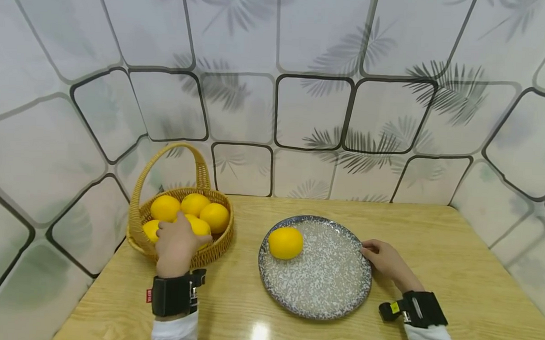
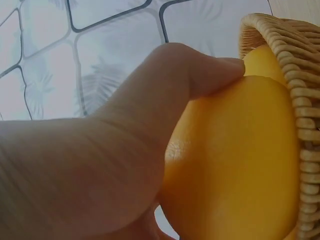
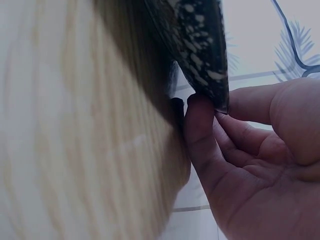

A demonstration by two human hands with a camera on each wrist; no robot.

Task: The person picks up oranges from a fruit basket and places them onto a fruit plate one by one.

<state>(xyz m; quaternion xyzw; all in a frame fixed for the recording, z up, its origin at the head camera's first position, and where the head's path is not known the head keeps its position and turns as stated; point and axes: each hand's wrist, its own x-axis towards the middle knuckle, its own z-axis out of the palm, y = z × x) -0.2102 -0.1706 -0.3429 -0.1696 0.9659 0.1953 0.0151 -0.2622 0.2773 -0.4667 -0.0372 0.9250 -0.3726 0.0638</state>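
My left hand reaches into the wicker basket at the left, its fingers and thumb spread around a lemon. In the left wrist view that lemon fills the space beside my palm, with the thumb along its side and the basket's woven rim close by. Several more lemons lie around it in the basket. At the right, my right hand pinches the rim of a speckled grey plate with a dark edge. A single lemon rests on the plate's left part.
The basket's tall arched handle rises above the lemons, left of my hand. All this stands on a light wooden table. A patterned wall covering closes off the back and both sides.
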